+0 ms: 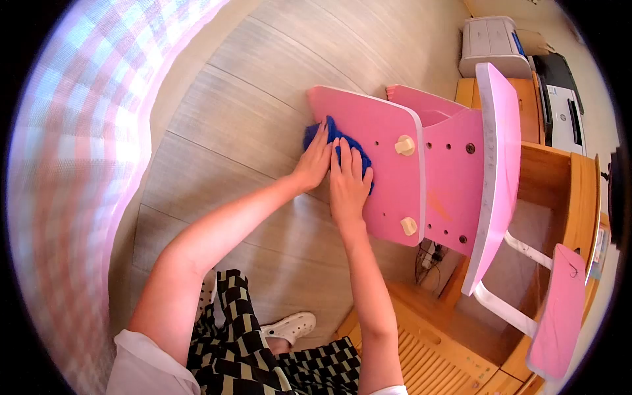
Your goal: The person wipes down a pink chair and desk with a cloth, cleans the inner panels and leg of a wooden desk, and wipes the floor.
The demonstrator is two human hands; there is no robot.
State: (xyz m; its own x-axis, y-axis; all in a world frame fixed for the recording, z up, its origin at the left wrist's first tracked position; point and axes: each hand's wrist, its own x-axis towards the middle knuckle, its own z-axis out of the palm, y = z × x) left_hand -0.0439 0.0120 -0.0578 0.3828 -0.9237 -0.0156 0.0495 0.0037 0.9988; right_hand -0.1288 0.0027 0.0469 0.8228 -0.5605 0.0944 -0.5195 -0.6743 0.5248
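Note:
A blue cloth (356, 153) lies bunched against the lower side panel (388, 187) of a pink child's chair. My left hand (316, 160) holds the cloth's left part near the panel's edge, fingers stretched over it. Close beside it, my right hand (349, 183) presses another part of the cloth to the panel, fingers slightly bent. Two cream knobs, an upper one (405, 145) and a lower one (409, 226), stick out of the panel to the right of my hands. The chair's pink seat board (495, 178) and pink backrest (558, 309) are further right.
Wooden flooring (217, 148) surrounds the chair. A checked curtain (72, 171) hangs at the left. Behind the chair stand a wooden cabinet (579, 204), a printer (563, 115) and a small drawer unit (490, 43). Cables (429, 255) and a slatted wooden door (438, 342) show below.

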